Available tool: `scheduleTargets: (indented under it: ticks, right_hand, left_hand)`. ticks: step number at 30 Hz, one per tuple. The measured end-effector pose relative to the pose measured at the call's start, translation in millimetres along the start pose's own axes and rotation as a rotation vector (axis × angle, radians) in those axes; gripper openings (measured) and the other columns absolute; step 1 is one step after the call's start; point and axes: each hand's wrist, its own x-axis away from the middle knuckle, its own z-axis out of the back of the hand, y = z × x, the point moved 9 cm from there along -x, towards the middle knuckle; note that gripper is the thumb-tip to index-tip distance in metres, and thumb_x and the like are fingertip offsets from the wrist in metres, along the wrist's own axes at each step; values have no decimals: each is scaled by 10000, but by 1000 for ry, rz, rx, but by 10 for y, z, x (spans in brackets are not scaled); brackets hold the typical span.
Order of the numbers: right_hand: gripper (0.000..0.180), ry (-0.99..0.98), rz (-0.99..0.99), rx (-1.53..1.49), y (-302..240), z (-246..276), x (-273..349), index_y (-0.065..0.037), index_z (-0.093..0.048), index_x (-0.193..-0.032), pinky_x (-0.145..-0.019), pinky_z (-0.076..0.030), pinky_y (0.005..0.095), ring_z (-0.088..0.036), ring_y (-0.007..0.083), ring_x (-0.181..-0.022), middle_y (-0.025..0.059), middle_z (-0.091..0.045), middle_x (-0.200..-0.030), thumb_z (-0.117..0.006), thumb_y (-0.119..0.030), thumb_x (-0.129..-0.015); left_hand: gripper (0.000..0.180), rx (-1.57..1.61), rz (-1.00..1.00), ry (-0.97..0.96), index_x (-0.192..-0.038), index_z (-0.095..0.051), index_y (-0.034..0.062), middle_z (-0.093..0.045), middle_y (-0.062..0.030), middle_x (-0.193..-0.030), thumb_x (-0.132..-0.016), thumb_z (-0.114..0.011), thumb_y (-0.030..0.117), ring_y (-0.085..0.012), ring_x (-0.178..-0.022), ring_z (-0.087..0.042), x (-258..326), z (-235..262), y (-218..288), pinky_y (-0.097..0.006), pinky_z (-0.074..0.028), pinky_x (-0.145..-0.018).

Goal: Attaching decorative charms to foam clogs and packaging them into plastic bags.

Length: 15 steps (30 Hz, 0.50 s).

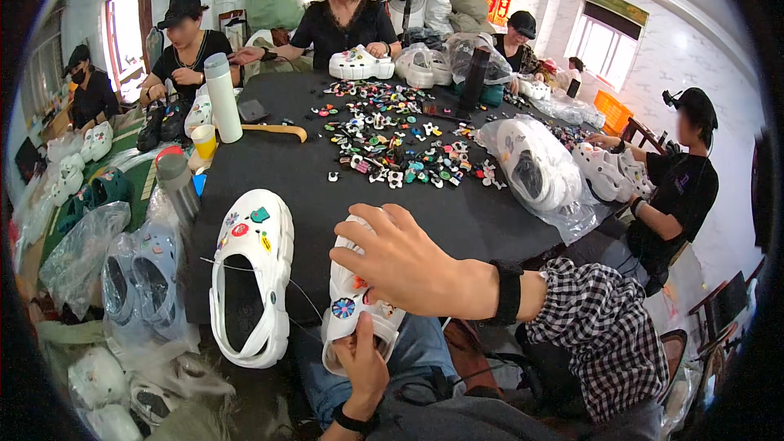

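A white clog [333, 331] is tilted at the table's near edge, above my lap, between my two hands. My right hand [412, 265] curls over its toe and upper from the right, fingers bent on top. From below, my left hand [363, 363] holds it at the foot opening, thumb up against the upper. Beside my fingers is a blue flower charm [343, 308], with a bit of an orange one. The matching white clog [280, 278] lies to the left with several charms on its toe. A thin cord [300, 287] runs between the clogs.
Loose colourful charms [392, 135] spread over the black table [269, 167]. A white bottle [223, 102], yellow cup [204, 143] and grey bottle [175, 184] stand left. Bagged clogs [531, 163] lie right; bagged grey clogs [145, 286] sit lower left. Several people work around the table.
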Motion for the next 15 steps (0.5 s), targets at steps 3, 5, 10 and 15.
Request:
scheduleTargets:
  ticks: [3, 5, 10, 15]
  right_hand:
    - [643, -5, -6, 12, 3, -23, -27, -97, -581, -1173, -975, -380, 464, -399, 335, -1283, 106, -489, -1288, -843, -253, -607]
    - [641, -1, -3, 18, 28, -43, -49, -98, -580, -1173, -973, -382, 459, -403, 334, -1278, 103, -489, -1289, -841, -254, -608]
    - [610, 17, 54, -161, 240, -111, -151, -113, -628, -1110, -923, -433, 473, -466, 301, -1217, 101, -545, -1222, -842, -307, -573]
    - [689, -168, -18, -377, 545, -276, -311, -102, -593, -1256, -952, -449, 476, -477, 339, -1225, 126, -534, -1263, -800, -337, -642]
  left_hand:
    - [232, -75, 14, 33, -1164, -555, -6, -617, -68, -1113, -971, -571, 121, -125, -949, -591, 2, 39, 18, -269, -470, -812]
    - [246, -37, 20, -19, -1174, -553, -15, -618, -69, -1117, -975, -565, 129, -130, -951, -588, -3, -2, 28, -275, -465, -823]
    - [377, -71, 91, -142, -1321, -439, -33, -561, -107, -1230, -974, -529, 82, -169, -1085, -547, -3, -146, 146, -304, -425, -932]
    - [589, -396, 36, -332, -1486, -203, -42, -419, -171, -1421, -955, -455, 10, -255, -1342, -385, 168, -457, 641, -338, -305, -1108]
